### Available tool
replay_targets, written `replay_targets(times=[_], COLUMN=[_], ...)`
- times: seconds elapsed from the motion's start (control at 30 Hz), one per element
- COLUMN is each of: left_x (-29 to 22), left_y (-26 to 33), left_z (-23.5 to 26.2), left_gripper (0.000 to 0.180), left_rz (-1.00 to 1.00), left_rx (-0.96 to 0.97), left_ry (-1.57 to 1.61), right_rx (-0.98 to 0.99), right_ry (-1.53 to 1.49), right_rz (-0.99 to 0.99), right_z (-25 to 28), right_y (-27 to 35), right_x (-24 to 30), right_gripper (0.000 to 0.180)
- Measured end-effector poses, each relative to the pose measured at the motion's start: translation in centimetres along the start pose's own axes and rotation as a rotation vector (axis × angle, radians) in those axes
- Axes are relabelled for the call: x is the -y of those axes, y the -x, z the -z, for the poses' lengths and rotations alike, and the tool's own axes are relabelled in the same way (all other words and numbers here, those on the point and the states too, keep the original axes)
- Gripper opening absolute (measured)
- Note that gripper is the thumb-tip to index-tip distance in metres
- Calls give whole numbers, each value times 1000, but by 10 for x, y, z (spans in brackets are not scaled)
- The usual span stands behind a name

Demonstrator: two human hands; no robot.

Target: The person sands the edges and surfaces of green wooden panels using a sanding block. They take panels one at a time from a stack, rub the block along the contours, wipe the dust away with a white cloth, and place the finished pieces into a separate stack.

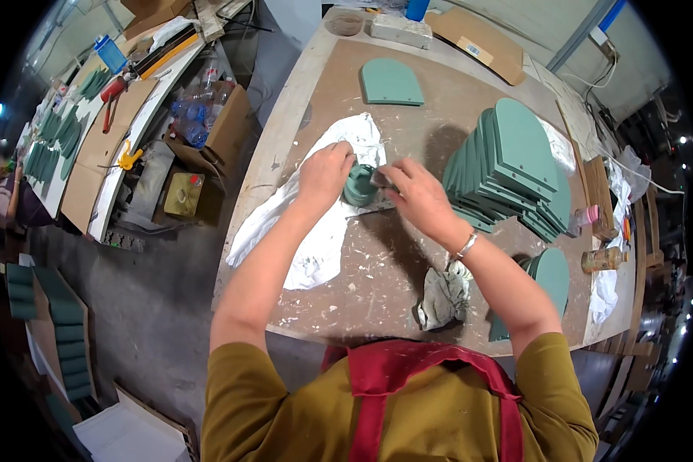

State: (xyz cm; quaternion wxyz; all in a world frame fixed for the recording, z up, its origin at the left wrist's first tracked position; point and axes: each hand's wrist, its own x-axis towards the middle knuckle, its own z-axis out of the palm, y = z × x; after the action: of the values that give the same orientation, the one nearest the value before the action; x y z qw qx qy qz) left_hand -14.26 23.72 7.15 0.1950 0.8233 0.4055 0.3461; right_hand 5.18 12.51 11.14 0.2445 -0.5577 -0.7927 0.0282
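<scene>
The small round green container [359, 187] stands at the near right part of the rumpled white cloth [316, 245] on the brown-topped worktable [377, 296]; the bare left hand [327, 175] curls close at its left side, though whether it grips cannot be told. The bare right hand [418, 194] pinches a small dark grey piece [378, 179] at the container's right rim, left of the tall stack of flat green arch-shaped panels [508, 165].

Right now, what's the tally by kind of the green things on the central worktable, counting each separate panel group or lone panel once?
Panel spots: 3 (large stack, far panel or panels, near-right stack)
Round container: 1
Total: 4
</scene>
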Motion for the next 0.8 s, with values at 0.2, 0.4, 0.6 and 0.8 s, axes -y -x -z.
replay_targets(times=[0.2,0.4,0.6,0.8], left_x=[2,-31,-134,-237], left_y=[1,9,55,118], left_z=[1,14,-16,-59], left_gripper=[12,26,26,23], left_rz=[52,-110,-292,-485], left_rx=[56,-106,140,412], left_ry=[-35,-36,91,204], right_rx=[80,-162,-543,-986], right_ry=[172,-1768,-1954,-1974], right_rz=[-57,-836,-757,-590], right_z=[9,78,122,204], right_y=[27,135,258,374], right_x=[-4,-13,-7,-48], right_gripper=[23,38,46,56])
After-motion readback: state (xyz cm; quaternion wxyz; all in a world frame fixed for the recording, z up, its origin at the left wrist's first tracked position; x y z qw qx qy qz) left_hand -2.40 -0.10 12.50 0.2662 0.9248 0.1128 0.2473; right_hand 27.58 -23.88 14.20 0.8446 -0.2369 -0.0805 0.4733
